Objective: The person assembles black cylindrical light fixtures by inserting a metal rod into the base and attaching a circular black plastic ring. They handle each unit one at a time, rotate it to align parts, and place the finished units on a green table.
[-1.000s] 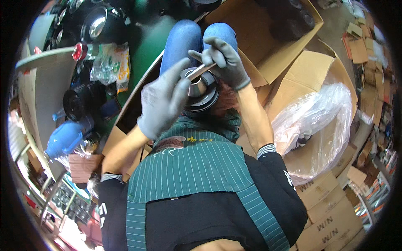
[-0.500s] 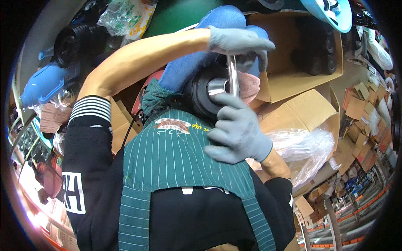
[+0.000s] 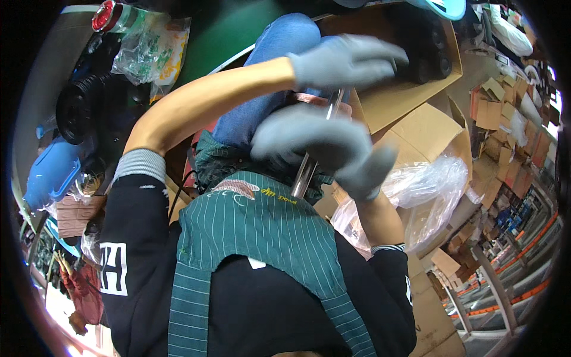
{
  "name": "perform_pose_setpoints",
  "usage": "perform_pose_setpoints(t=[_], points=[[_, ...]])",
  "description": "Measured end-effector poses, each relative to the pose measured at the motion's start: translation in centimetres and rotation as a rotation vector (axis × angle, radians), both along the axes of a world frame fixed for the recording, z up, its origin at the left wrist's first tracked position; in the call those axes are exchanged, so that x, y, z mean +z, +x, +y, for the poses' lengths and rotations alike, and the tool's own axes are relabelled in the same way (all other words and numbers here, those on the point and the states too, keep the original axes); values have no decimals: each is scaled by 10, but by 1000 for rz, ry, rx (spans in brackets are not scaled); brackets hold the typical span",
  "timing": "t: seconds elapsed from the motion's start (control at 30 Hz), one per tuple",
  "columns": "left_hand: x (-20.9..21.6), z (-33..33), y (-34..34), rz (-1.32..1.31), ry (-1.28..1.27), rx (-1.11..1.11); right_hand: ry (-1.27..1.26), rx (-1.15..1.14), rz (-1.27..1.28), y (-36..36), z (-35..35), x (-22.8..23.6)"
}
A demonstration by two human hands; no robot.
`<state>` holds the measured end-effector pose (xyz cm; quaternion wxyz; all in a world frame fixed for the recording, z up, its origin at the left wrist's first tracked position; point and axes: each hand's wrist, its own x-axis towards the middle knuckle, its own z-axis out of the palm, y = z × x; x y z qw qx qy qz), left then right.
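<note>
A shiny metal tube (image 3: 305, 175) slants in front of my knees. Its lower end lies against my striped green apron (image 3: 256, 223). My left hand (image 3: 342, 62), in a grey glove, is stretched out just above the tube's upper end, with its fingers extended. My right hand (image 3: 315, 140), gloved the same way, crosses over the middle of the tube. Motion smears its fingers, so a grip on the tube cannot be made out. A pinkish pad (image 3: 351, 112) shows in part behind the tube.
Ahead to the right, an open cardboard box (image 3: 395, 101) holds several black round parts (image 3: 437, 56). Clear plastic wrap (image 3: 431, 187) lies nearer. On the left are black ribbed parts (image 3: 74, 110), a blue jug (image 3: 53, 169) and a plastic bag (image 3: 143, 56) beside a green surface (image 3: 229, 30).
The tube has tilted, its lower end now nearer my body. My right hand has swung up across it and blurred. The black disc with its metal collar has gone from sight.
</note>
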<state>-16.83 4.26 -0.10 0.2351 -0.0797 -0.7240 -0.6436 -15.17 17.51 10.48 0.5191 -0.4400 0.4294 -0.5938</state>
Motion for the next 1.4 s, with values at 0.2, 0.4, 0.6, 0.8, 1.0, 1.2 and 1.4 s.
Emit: perform_pose_setpoints(t=[0.2,0.4,0.6,0.8,1.0,1.2,1.4], points=[[102,-107,107,-144,-825,260,99,-406,-1087,7,-8,-32],[178,46,136,-903,-1304,-3,-161,-62,-1531,4,-19,-85],[103,84,144,-805,-1413,531,48,-432,-1321,-4,-23,-62],[130,69,166,-887,-1322,527,-121,-687,-970,-37,15,-108],[114,61,169,-808,-1336,458,262,-404,-1004,-24,-18,-104],[116,42,173,-833,-1144,324,-72,-228,-1294,-24,-14,-146],[96,-9,174,-538,-1011,99,-240,-377,-1102,2,38,-110]])
